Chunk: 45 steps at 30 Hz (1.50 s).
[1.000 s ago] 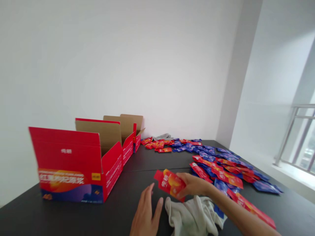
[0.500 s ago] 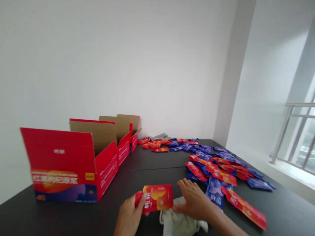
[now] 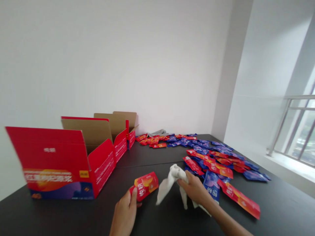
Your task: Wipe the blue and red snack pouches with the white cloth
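Observation:
A red sachet (image 3: pixel 145 185) with an orange print is pinched at its left end by my left hand (image 3: pixel 126 209), tilted a little above the table. My right hand (image 3: pixel 194 188) is closed on a white cloth (image 3: pixel 175 178), which is bunched at the top, with its loose ends hanging down. Just beyond my right hand lie a blue sachet (image 3: pixel 211 184) and a long red sachet (image 3: pixel 240 200) at the near edge of a pile.
Several open red cartons (image 3: pixel 59 164) stand in a row on the left of the black table (image 3: pixel 145 160). Red and blue sachets (image 3: pixel 216 164) are heaped on the right and along the back. A grey cloth (image 3: pixel 158 132) lies by the wall; a metal railing (image 3: pixel 283 124) is at the right.
My right hand has gripped the cloth and lifted it off the table. My left hand has moved slightly left with the red sachet, now tilted. The view has shifted slightly.

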Motion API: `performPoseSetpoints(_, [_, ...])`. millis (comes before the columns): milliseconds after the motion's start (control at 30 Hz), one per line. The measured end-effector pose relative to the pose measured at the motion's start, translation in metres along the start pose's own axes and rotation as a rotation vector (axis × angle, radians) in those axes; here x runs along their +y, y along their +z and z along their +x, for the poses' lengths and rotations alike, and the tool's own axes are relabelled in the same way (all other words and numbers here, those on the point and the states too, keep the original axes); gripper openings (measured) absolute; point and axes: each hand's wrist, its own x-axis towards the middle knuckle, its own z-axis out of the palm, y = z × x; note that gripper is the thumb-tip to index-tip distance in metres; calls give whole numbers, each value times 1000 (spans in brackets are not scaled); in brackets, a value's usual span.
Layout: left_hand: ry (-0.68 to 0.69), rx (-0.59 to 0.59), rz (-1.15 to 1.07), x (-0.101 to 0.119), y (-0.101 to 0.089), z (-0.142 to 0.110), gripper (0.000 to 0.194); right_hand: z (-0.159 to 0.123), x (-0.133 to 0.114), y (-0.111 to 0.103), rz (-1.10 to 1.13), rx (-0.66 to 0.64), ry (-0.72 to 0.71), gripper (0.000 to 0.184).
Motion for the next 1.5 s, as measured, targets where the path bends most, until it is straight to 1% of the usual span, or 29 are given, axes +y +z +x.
performPoseSetpoints(67, [33, -86, -35, 0, 10, -4, 49, 1, -5, 4, 180, 72, -15, 27])
performPoseSetpoints(133, [80, -198, -65, 1, 19, -9, 49, -8, -19, 15, 274, 61, -104, 24])
performPoseSetpoints(200, [110, -269, -72, 1, 24, -14, 46, -22, -36, 31, 231, 21, -215, 20])
performPoseSetpoints(267, [108, -281, -64, -1, 26, -17, 42, -31, -50, 45, 106, 8, -305, 20])
performPoseSetpoints(333, [91, -273, -62, -2, 27, -18, 41, -31, -56, 53, -44, 29, -330, 22])
performPoseSetpoints(367, [89, -288, -66, -3, 27, -18, 42, -28, -56, 53, -113, 44, -311, 22])
performPoseSetpoints(433, [92, -324, -82, -3, 28, -16, 47, -19, -52, 51, -214, 73, -217, 22])
performPoseSetpoints(500, [95, -354, -96, -2, 29, -15, 51, -14, -47, 49, -242, 70, -162, 22])
performPoseSetpoints(533, [96, -362, -100, -2, 29, -15, 52, -14, -45, 48, -232, 45, -183, 23])
performPoseSetpoints(633, [100, -365, -101, 0, 28, -14, 52, -20, -47, 51, -192, -61, -351, 28])
performPoseSetpoints(667, [103, -370, -101, 0, 27, -13, 52, -22, -48, 52, -195, -76, -379, 29])
performPoseSetpoints(700, [107, -376, -99, -1, 27, -13, 52, -22, -49, 52, -209, -75, -373, 29])
performPoseSetpoints(800, [118, -401, -77, -4, 27, -12, 59, -16, -47, 47, -269, -23, -219, 26])
performPoseSetpoints(867, [124, -410, -55, -6, 28, -11, 62, -15, -45, 45, -269, -21, -169, 26])
performPoseSetpoints(900, [129, -412, -43, -7, 28, -10, 62, -16, -45, 46, -256, -39, -193, 28])
performPoseSetpoints(1000, [154, -424, -7, -7, 27, -10, 60, -22, -47, 51, -230, -114, -330, 36])
performPoseSetpoints(1033, [176, -432, 17, -7, 27, -10, 60, -23, -48, 53, -236, -127, -340, 37])
performPoseSetpoints(1067, [201, -443, 45, -7, 27, -11, 60, -23, -48, 53, -248, -123, -322, 36])
performPoseSetpoints(1167, [270, -478, 137, -8, 28, -13, 58, -14, -47, 47, -288, -57, -191, 28])
performPoseSetpoints(1233, [289, -488, 191, -9, 30, -15, 54, -9, -44, 41, -303, -24, -115, 25])
performPoseSetpoints(1267, [295, -495, 212, -10, 30, -16, 51, -9, -43, 39, -305, -27, -107, 25])
performPoseSetpoints(1300, [299, -499, 231, -10, 31, -16, 50, -10, -43, 39, -302, -46, -131, 27])
performPoseSetpoints(1400, [293, -494, 278, -7, 30, -18, 49, -16, -47, 42, -285, -121, -290, 34])
performPoseSetpoints(1433, [297, -492, 299, -6, 29, -19, 49, -17, -48, 43, -284, -133, -316, 34])
performPoseSetpoints(1500, [308, -492, 335, -2, 27, -21, 48, -15, -48, 42, -309, -102, -277, 31])
